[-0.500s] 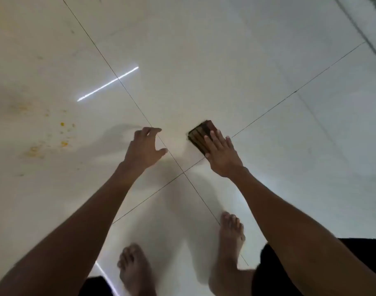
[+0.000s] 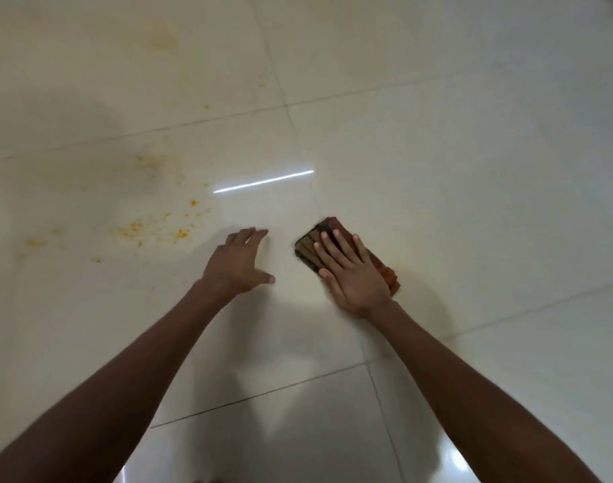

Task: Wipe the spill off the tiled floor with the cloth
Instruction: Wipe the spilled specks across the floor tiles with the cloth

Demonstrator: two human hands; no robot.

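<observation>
My right hand (image 2: 352, 273) lies flat on the cloth (image 2: 310, 244), fingers straight and a little spread, palm pressing it to the floor (image 2: 472, 169). The cloth is a folded pad, dark brown with thin lighter stripes on the part past my fingertips, and a rust-orange edge showing beside the heel of my hand on the right. It sits right of my left hand (image 2: 237, 261), apart from it, on the same large pale tile.

My left hand hovers or rests low over the floor, fingers loosely extended and thumb held out to the side, holding nothing; I cannot tell whether the fingertips touch the tile.

The spill (image 2: 148, 228) is to the left of both hands, well apart from the cloth: a scatter of yellow-orange specks and crumbs, with fainter yellowish smears higher up and further left. Its edges fade into the cream tile, so its full extent is hard to make out.

My hand covers most of the cloth, so its middle is hidden. A bright streak of reflected light (image 2: 263, 181) lies on the tile beyond my hands. Both forearms are cut off by the bottom edge.
</observation>
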